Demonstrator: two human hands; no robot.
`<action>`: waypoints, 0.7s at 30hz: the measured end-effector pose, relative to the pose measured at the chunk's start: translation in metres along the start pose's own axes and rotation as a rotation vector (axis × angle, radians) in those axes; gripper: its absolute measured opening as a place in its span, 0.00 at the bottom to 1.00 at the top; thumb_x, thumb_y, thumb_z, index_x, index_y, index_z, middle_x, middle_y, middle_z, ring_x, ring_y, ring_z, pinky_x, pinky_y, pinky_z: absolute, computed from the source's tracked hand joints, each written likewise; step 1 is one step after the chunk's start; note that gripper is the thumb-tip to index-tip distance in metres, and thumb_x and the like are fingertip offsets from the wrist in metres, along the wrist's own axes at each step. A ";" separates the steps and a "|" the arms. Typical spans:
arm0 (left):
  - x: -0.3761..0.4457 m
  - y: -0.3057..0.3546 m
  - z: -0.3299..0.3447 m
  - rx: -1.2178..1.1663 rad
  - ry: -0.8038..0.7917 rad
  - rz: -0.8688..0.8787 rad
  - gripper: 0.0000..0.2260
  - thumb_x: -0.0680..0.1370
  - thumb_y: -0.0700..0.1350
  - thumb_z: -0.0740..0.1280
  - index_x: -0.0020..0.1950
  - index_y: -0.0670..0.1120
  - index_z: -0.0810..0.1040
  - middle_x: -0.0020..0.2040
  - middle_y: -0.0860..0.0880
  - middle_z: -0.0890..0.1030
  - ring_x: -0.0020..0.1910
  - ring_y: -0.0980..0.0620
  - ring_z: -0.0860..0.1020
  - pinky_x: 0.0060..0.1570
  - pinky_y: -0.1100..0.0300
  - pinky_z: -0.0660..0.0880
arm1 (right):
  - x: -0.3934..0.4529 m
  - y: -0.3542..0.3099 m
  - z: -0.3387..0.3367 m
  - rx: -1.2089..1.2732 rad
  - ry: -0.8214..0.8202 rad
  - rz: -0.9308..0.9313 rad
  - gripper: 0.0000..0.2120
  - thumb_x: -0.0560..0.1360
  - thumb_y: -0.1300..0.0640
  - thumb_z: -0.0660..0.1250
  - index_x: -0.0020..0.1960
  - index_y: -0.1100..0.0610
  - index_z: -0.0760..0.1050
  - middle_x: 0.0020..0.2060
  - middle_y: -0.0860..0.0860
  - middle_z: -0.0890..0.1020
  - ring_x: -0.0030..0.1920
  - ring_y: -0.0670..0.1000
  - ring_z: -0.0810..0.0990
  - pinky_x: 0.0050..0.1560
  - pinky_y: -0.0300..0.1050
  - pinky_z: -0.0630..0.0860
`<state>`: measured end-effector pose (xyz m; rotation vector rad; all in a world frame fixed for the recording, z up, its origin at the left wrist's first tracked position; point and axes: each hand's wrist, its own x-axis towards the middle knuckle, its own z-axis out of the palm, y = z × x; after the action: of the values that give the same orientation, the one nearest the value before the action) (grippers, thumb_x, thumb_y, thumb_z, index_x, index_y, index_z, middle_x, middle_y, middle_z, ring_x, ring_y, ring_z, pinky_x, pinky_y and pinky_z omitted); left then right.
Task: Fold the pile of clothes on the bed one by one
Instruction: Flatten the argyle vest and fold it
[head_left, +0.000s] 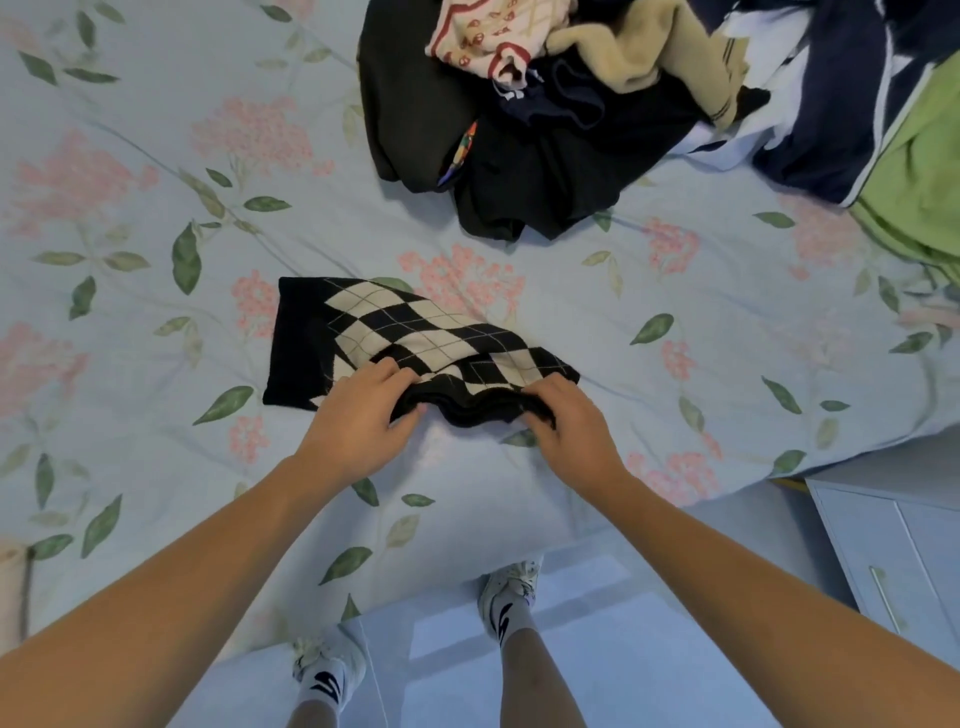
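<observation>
A black and cream argyle knit garment (395, 332) lies partly folded on the floral bed sheet (156, 208), in the middle of the view. My left hand (358, 410) grips its near black edge on the left side. My right hand (566, 421) pinches the same bunched edge on the right. The edge is lifted slightly off the sheet between both hands. A pile of unfolded clothes (545, 114) sits at the far side of the bed, mostly black and navy with a beige piece and a patterned cream piece on top.
A green blanket (924, 171) lies at the right edge of the bed. A pale cabinet with a handle (893, 561) stands at the lower right beside the bed. My feet in white shoes (509, 592) stand on the floor at the bed's near edge.
</observation>
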<state>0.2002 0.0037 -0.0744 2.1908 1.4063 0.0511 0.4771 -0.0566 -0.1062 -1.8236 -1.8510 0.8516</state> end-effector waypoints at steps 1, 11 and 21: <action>0.002 0.003 -0.005 -0.016 0.006 -0.023 0.17 0.80 0.57 0.63 0.61 0.48 0.78 0.52 0.53 0.76 0.51 0.49 0.76 0.48 0.51 0.76 | 0.006 -0.008 -0.010 0.083 0.009 0.052 0.10 0.78 0.64 0.69 0.58 0.55 0.80 0.50 0.48 0.81 0.48 0.51 0.79 0.49 0.52 0.78; 0.038 0.102 -0.164 -0.782 -0.060 0.008 0.07 0.78 0.43 0.73 0.55 0.45 0.83 0.47 0.43 0.84 0.49 0.44 0.83 0.55 0.40 0.78 | 0.071 -0.174 -0.148 0.215 0.023 -0.249 0.15 0.73 0.70 0.66 0.55 0.55 0.79 0.47 0.47 0.79 0.49 0.51 0.78 0.50 0.52 0.77; -0.047 0.175 -0.379 -0.943 0.419 -0.051 0.08 0.79 0.39 0.74 0.56 0.50 0.85 0.48 0.51 0.88 0.50 0.51 0.86 0.56 0.44 0.82 | 0.056 -0.382 -0.267 0.263 0.335 -0.196 0.06 0.78 0.56 0.71 0.47 0.51 0.74 0.38 0.46 0.79 0.40 0.46 0.78 0.42 0.50 0.78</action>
<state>0.2088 0.0641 0.3415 1.3802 1.2548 0.9876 0.3679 0.0511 0.3375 -1.4905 -1.5910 0.6385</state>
